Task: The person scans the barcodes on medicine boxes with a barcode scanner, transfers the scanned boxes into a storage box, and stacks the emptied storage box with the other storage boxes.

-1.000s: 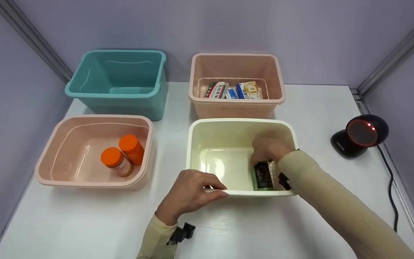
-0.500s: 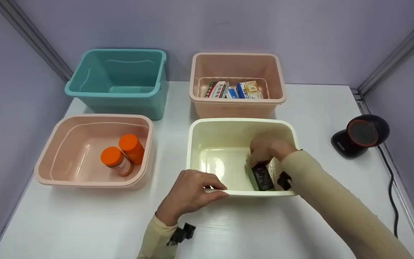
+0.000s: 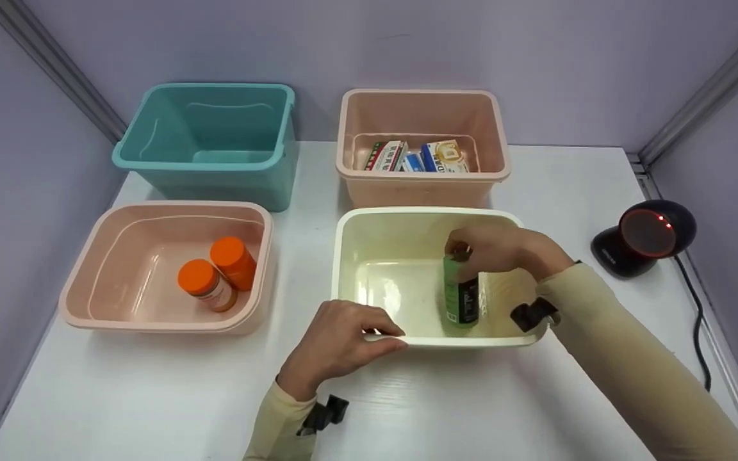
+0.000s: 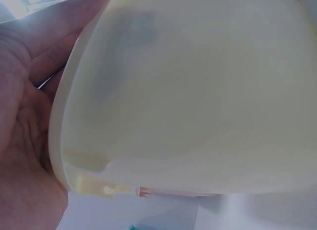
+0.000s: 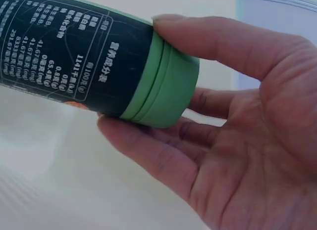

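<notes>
The cream tub (image 3: pixel 369 224) is smooth plastic with a soft gloss; light glints on its floor. The can (image 3: pixel 460 298) has a smooth green plastic-looking cap end and a dark printed label with a slight sheen. The 2 pink tubs (image 3: pixel 164 214) and the teal tub (image 3: pixel 202 137) are smooth, semi-matt plastic. The 2 jars (image 3: pixel 215 275) have matt orange plastic lids. The boxes (image 3: pixel 417 157) look like glossy printed card. The table (image 3: pixel 151 397) is white with a faint sheen. The scanner (image 3: pixel 647 237) is glossy black plastic. The sleeves (image 3: pixel 625 371) are matt cloth.
</notes>
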